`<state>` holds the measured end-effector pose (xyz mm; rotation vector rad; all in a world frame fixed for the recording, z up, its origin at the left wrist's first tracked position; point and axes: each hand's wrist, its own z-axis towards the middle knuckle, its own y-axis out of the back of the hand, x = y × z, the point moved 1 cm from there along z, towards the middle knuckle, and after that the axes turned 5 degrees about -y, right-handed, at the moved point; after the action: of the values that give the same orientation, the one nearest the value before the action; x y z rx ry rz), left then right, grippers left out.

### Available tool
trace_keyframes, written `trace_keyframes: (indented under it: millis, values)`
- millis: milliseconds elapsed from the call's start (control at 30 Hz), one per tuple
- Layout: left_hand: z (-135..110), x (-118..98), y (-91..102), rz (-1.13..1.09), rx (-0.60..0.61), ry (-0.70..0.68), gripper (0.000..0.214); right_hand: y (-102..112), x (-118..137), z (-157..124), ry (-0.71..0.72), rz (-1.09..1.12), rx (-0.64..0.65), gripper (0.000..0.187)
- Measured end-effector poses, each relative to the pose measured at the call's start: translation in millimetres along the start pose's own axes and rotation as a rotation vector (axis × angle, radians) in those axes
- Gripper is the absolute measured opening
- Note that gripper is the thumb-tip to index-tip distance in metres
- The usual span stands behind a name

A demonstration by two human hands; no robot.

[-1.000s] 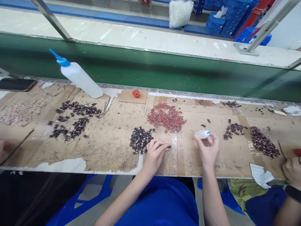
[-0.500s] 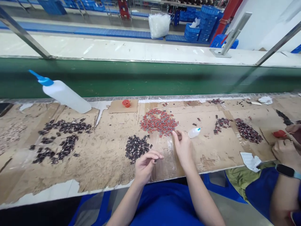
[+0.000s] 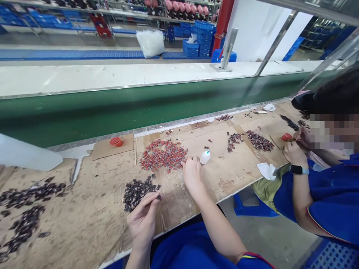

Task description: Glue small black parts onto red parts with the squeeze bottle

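My left hand (image 3: 142, 218) is closed in a pinch, with a small dark piece (image 3: 159, 197) between thumb and fingertip. It hovers by the near edge of a heap of small black shiny pieces (image 3: 137, 192). My right hand (image 3: 193, 175) reaches to the right edge of a spread pile of small red-and-dark pieces (image 3: 153, 151). Its fingers are curled together at that edge; what they grip, if anything, is too small to make out. Just right of those fingers a small white bottle with a blue tip (image 3: 205, 157) lies on the cardboard.
A large white bottle (image 3: 25, 153) lies at left above more black pieces (image 3: 26, 224). A red cup (image 3: 116, 142) sits on a cardboard square beside a thin stick (image 3: 136, 151). At right, a co-worker's hands (image 3: 294, 151) work near another red cup (image 3: 286, 137) and dark-red pieces (image 3: 259, 141).
The view has swung to the right, bringing more of the co-worker into sight. My left hand still pinches a dark piece; my right hand remains at the red pile's edge.
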<state>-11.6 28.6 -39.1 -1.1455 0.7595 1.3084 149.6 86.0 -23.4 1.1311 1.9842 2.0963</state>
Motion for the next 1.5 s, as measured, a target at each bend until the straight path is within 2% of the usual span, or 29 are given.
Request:
trace_keyframes:
  millis: [233, 367, 467, 567, 833, 1267, 1367, 1500]
  values:
    - [-5.0, -3.3, -2.1, 0.199, -0.006, 0.113, 0.018, 8.9, -2.6, -6.4, 0.102, 0.122, -0.017, 0.014]
    - [-0.2, -2.8, -5.8, 0.211, -0.016, 0.23, 0.027, 13.3, -8.2, -9.6, 0.188, 0.455, -0.015, 0.01]
    - [6.8, -3.3, -8.7, 0.205, -0.039, 0.248, 0.03, 11.5, -11.9, -9.2, 0.156, 0.711, 0.026, 0.005]
    - [13.5, -4.2, -11.3, 0.204, -0.025, 0.241, 0.029, 8.3, -13.5, -8.5, 0.124, 0.859, 0.097, 0.007]
    - [21.8, -7.2, -16.8, 0.226, 0.02, 0.201, 0.025, 17.9, -7.4, -20.0, 0.148, 1.027, 0.212, 0.014]
    - [31.4, -16.3, -32.4, 0.191, 0.045, 0.198, 0.023, 37.3, -6.5, -29.7, 0.006, 1.447, 0.437, 0.027]
    - [34.8, -23.4, -38.4, 0.171, 0.08, 0.177, 0.021, 41.3, -5.6, -31.3, 0.006, 1.454, 0.459, 0.027]
    - [37.8, -28.4, -43.4, 0.16, 0.115, 0.142, 0.017, 45.1, -5.7, -32.9, 0.099, 1.353, 0.446, 0.028]
